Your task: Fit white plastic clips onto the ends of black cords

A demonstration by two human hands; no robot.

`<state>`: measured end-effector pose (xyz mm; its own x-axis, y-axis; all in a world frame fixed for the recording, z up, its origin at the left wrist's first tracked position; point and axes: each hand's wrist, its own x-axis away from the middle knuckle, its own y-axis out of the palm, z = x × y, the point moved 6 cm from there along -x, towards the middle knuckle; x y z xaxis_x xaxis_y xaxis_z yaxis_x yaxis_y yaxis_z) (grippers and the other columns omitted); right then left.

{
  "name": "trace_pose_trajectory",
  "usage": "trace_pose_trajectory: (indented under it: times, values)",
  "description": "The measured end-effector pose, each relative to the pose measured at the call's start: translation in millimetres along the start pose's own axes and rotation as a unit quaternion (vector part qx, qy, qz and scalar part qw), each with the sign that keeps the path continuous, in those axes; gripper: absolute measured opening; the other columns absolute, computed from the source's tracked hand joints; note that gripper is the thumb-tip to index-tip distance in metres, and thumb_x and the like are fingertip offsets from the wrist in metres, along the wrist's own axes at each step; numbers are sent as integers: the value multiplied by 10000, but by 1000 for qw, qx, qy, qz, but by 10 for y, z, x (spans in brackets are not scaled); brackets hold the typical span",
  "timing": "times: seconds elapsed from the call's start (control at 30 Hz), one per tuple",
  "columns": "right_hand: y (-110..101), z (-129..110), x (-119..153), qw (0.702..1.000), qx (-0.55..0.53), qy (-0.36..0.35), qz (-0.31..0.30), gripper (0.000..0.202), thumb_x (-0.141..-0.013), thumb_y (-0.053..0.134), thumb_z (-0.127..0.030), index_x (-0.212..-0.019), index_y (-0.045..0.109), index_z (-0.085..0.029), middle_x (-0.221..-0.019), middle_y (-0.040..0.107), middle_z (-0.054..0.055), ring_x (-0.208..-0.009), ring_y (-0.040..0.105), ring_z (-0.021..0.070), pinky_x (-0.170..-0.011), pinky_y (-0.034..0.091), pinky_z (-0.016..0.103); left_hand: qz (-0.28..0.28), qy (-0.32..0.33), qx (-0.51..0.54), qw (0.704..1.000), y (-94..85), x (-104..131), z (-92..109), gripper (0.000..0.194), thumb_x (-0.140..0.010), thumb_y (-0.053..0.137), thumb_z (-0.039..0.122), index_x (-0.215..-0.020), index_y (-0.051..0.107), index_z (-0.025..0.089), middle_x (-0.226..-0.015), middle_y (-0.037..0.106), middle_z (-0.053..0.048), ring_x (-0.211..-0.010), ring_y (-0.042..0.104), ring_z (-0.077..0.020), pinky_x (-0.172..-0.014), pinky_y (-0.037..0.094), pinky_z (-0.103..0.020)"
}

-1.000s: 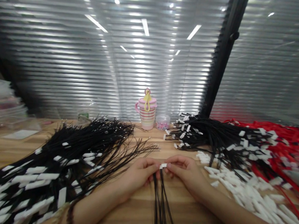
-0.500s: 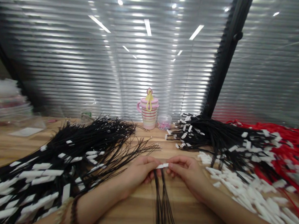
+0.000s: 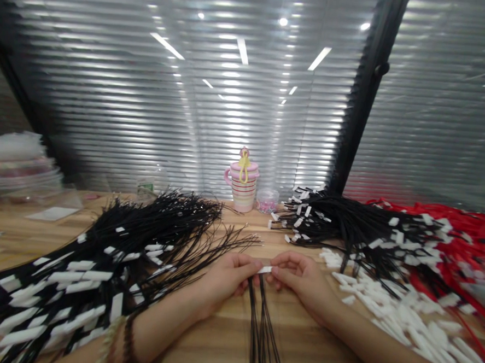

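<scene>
A small white connector (image 3: pixel 264 270) sits between my two hands above the middle of the table. My left hand (image 3: pixel 237 271) pinches its left end between thumb and fingers. From the other side, my right hand (image 3: pixel 292 272) grips the right end the same way. Two bundles of thin black wires (image 3: pixel 263 325) hang from under the connector and run down toward the near edge of the view. Fingers cover both ends of the connector, so how the wires join it is hidden.
Black wires with white connectors (image 3: pixel 141 224) pile up at left. More black cables (image 3: pixel 347 215) lie back right, beside red wires (image 3: pixel 469 228). Loose white pieces (image 3: pixel 399 306) spread at right. A lidded mug (image 3: pixel 243 187) and a clear tub (image 3: pixel 267 201) stand at the back.
Both hands stay at the connector, and its visible white part looks a little shorter. The camera has tilted slightly, shifting the background down.
</scene>
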<state>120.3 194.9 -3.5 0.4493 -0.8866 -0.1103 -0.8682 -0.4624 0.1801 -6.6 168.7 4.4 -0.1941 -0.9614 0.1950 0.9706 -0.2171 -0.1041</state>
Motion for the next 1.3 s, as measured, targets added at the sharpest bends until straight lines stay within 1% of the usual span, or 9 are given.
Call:
trace_pose_trajectory:
  times: [0.17, 0.27, 0.43, 0.57, 0.67, 0.8, 0.93, 1.1, 1.3]
  values:
    - [45, -31, 20, 999, 47, -9, -23, 219, -674, 654, -261, -745, 534, -92, -662, 617, 55, -575, 559, 102, -524, 422, 206, 8, 43, -97, 994, 0, 12, 29, 325, -699, 575, 426, -689, 621, 105, -553, 507, 12, -476, 347, -56, -458, 201, -202]
    - [51, -36, 20, 998, 57, -15, -25, 223, -676, 651, -267, -745, 533, -90, -665, 615, 60, -588, 565, 110, -526, 429, 212, 18, 47, -117, 992, -12, 17, 25, 312, -704, 575, 407, -691, 622, 98, -553, 511, 5, -504, 367, -67, -478, 214, -203]
    - [50, -12, 15, 998, 46, -14, -32, 251, -681, 649, -278, -784, 516, -92, -659, 615, 63, -596, 577, 123, -532, 435, 223, 22, 39, -94, 995, -6, 29, 9, 289, -705, 578, 386, -685, 604, 99, -554, 512, 5, -488, 357, -64, -478, 220, -201]
    - [26, -24, 22, 999, 34, -9, -16, 312, -679, 649, -306, -856, 495, -100, -629, 607, 42, -569, 582, 131, -499, 421, 218, 31, 50, -73, 996, -8, 32, 18, 284, -696, 591, 381, -690, 587, 97, -571, 523, -5, -515, 394, -75, -503, 255, -201]
    - [27, -21, 20, 999, 50, 6, -17, 289, -675, 650, -311, -798, 507, -92, -607, 600, 38, -524, 558, 106, -479, 402, 200, 28, 41, -73, 996, -13, 25, 20, 289, -690, 595, 385, -684, 587, 96, -560, 515, -2, -512, 392, -77, -500, 247, -202]
    - [39, -22, 10, 998, 64, 0, -25, 270, -680, 644, -311, -769, 518, -90, -587, 596, 35, -511, 546, 96, -482, 401, 196, 3, 34, -63, 997, -3, 24, 44, 319, -689, 591, 417, -710, 594, 99, -583, 521, -4, -519, 386, -78, -495, 233, -202]
    - [36, -10, 10, 998, 63, -6, -28, 260, -686, 641, -300, -777, 526, -86, -596, 602, 39, -521, 549, 95, -492, 405, 195, -15, 17, -73, 997, 1, 20, 30, 362, -718, 546, 460, -676, 582, 102, -572, 494, 7, -458, 297, -54, -460, 175, -211]
    - [33, -10, 16, 997, 66, -7, -29, 265, -684, 641, -309, -771, 533, -83, -597, 603, 40, -524, 552, 96, -489, 405, 194, -12, 21, -72, 997, -22, 3, 8, 393, -719, 531, 484, -616, 549, 105, -516, 439, 16, -447, 262, -58, -454, 152, -223]
    - [37, -15, 17, 998, 64, -3, -28, 288, -669, 652, -333, -771, 535, -90, -583, 600, 31, -511, 543, 92, -492, 404, 197, 0, 16, -82, 997, -34, 31, 10, 406, -706, 533, 501, -630, 563, 103, -533, 463, 8, -440, 265, -56, -449, 152, -221]
